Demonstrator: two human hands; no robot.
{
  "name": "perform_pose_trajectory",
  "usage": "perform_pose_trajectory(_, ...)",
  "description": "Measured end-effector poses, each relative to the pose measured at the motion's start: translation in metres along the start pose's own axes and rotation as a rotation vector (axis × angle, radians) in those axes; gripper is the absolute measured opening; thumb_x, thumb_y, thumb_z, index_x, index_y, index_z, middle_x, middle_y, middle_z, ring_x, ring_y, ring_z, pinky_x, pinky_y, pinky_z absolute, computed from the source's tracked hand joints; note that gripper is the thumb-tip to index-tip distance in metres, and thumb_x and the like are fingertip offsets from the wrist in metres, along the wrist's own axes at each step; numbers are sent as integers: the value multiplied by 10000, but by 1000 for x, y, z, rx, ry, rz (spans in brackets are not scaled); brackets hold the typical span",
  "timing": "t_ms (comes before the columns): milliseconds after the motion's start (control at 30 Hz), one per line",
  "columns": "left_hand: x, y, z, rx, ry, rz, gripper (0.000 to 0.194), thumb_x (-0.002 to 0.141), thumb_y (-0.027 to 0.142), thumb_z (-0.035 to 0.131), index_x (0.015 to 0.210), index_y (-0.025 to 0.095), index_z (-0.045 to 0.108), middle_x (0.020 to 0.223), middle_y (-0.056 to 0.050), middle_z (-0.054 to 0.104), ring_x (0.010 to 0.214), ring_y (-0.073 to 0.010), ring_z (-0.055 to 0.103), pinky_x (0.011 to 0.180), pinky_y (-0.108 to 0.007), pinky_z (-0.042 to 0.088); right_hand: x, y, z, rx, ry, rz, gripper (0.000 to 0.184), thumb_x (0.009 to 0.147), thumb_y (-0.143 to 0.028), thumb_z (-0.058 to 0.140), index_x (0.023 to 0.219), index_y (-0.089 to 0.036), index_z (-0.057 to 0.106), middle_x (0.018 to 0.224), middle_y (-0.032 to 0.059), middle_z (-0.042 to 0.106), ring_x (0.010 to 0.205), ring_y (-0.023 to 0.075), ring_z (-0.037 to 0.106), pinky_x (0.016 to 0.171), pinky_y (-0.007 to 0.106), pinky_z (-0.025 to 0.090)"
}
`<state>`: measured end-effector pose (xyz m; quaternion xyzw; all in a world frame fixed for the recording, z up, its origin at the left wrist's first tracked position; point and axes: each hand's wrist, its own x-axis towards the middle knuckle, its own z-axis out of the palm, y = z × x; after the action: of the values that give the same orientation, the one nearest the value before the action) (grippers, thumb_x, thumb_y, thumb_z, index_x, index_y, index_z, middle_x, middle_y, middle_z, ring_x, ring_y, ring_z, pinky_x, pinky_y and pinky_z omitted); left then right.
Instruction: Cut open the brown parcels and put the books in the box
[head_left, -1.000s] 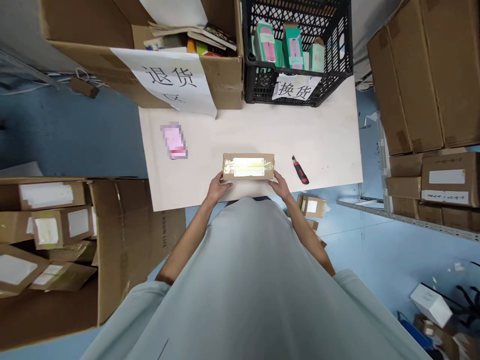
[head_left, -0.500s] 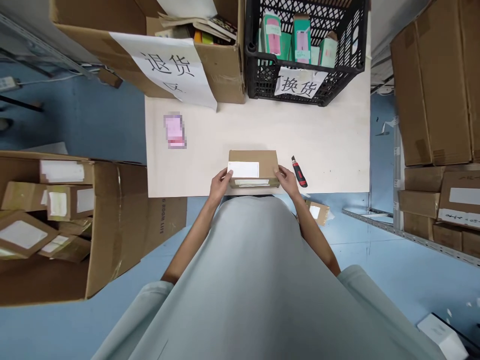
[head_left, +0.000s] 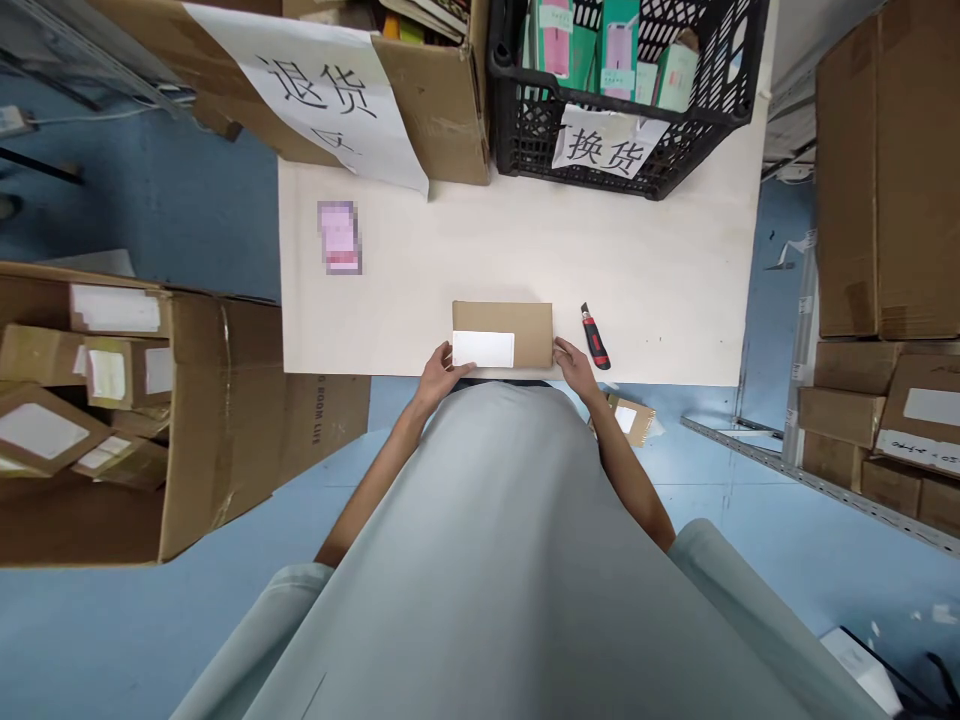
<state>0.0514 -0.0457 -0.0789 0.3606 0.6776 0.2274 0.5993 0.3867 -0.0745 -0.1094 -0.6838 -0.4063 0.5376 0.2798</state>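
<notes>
A small brown cardboard box (head_left: 534, 335) with a white label (head_left: 484, 349) is at the table's near edge, in front of my body. My left hand (head_left: 441, 372) grips its near left corner, the thumb lying along the label's lower edge. At the opposite end, my right hand (head_left: 576, 366) has its bent fingers against the box's right side; the undersides of the fingers are hidden. Just right of that hand, a red and black utility knife (head_left: 595, 338) lies on the white table (head_left: 660, 270).
Behind stand a big carton (head_left: 442, 115) with a paper sign and a black crate (head_left: 525, 130) of green boxes. A large carton of parcels (head_left: 202, 420) is at left. Stacked boxes (head_left: 847, 410) fill the right. A blurred pink item (head_left: 340, 238) lies on the table.
The box has tipped so its labelled top faces me more and its near side is out of sight. My left thumb has slid to the label's lower edge. The view has shifted slightly.
</notes>
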Motion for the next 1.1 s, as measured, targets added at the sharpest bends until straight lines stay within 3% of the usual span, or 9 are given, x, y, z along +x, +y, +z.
perform_pose_trajectory(100, -3, -5, -1, -1, -33, -41, 942, 701, 244, 960, 1584, 190, 636, 1748, -214, 573, 1637, -389, 544, 1339, -533, 474, -7, 4, -3, -8, -21, 19, 627, 932, -509, 761, 1523, -302, 771, 1552, 106, 775, 1458, 366, 716, 1265, 590, 564)
perform_pose_trajectory(333, 1, 0, -2, 37, 19, 18, 614, 748, 235, 840, 1353, 159, 774, 1435, -151, 803, 1410, -365, 719, 1265, -526, 557, -11, 3, -5, 5, -31, -33, 726, 859, -541, 833, 1525, -260, 760, 1513, 142, 754, 1392, 369, 733, 1195, 591, 626)
perform_pose_trajectory(433, 8, 11, -5, 33, 69, 78, 557, 800, 314, 848, 1328, 144, 790, 1342, -148, 820, 1323, -350, 754, 1223, -513, 591, 1, -8, -13, -48, 42, -117, 764, 870, -623, 851, 1530, -247, 761, 1386, 148, 740, 1296, 339, 742, 1182, 555, 636)
perform_pose_trajectory(567, 23, 35, -7, 60, 123, 171, 531, 896, 423, 841, 1357, 164, 800, 1382, -140, 772, 1270, -312, 766, 1207, -468, 601, 22, -30, -25, -103, 135, -182, 713, 945, -712, 783, 1490, -251, 789, 1241, 111, 702, 1131, 294, 738, 1165, 526, 642)
perform_pose_trajectory(733, 36, 55, -5, 139, 110, 148, 486, 949, 459, 832, 1328, 156, 823, 1356, -152, 761, 1225, -319, 775, 1204, -478, 591, 35, -47, -30, -205, 136, -181, 664, 989, -772, 714, 1348, -230, 850, 1028, 83, 687, 1051, 312, 720, 1156, 565, 634)
perform_pose_trajectory(933, 36, 52, -5, 85, 111, 101, 627, 932, 486, 851, 1428, 114, 754, 1388, -185, 790, 1247, -331, 774, 1215, -501, 580, 31, -44, -26, -104, 139, -127, 827, 915, -867, 760, 1438, -229, 808, 1304, 150, 760, 1145, 322, 766, 1130, 524, 650)
perform_pose_trajectory(1100, 37, 41, -11, 35, -20, 111, 967, 749, 448, 996, 1592, 145, 631, 1533, -204, 722, 1419, -370, 696, 1229, -522, 576, 24, -27, -35, 33, 83, -51, 811, 1015, -844, 606, 1581, -273, 709, 1560, 157, 720, 1382, 342, 710, 1176, 544, 627)
